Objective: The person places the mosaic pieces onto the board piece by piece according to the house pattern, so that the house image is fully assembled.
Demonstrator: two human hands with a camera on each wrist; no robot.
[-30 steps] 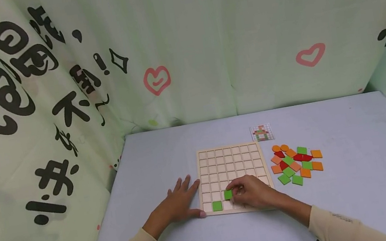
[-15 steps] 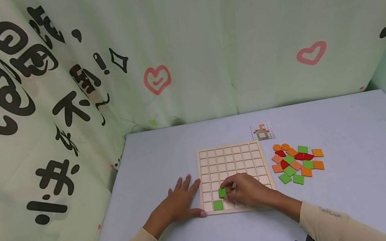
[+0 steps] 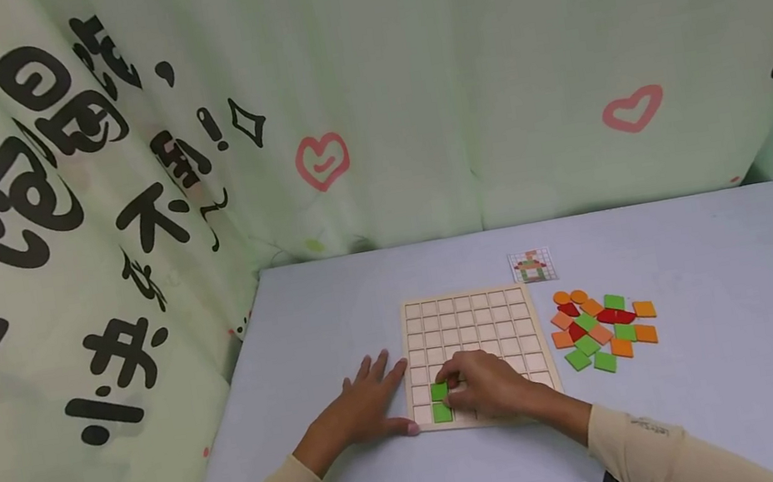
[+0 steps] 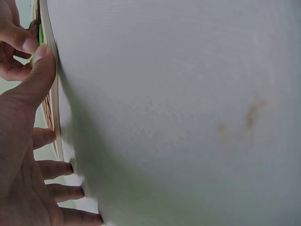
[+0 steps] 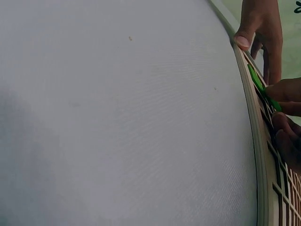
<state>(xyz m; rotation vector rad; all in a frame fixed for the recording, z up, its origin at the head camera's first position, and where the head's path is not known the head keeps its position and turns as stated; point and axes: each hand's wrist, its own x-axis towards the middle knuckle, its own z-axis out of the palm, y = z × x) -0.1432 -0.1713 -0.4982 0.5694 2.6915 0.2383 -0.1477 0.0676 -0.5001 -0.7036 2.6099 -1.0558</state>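
Note:
A wooden grid board [image 3: 478,316] lies flat on the table. My left hand [image 3: 362,409] has its fingers spread along the board's left edge, its thumb at the near left corner; in the left wrist view that thumb [image 4: 43,66] touches the rim. Over the lower left cells, my right hand [image 3: 491,386] pinches a green square tile [image 3: 439,391] by its right side. Directly below it, another green square tile [image 3: 442,413] sits in a bottom-row cell. From the right wrist, the right hand's fingers [image 5: 284,89] are seen at the green pieces, partly cut off by the frame.
Right of the board lies a loose heap of orange, red and green tiles [image 3: 604,359], among them orange discs [image 3: 569,297]. A small pattern card [image 3: 532,266] lies behind the board's far right corner. A printed curtain [image 3: 403,103] stands behind the white table [image 3: 724,356].
My right hand has moved left with the green square tile, which now lies just above the tile in the bottom row. The left hand keeps its place at the board's edge.

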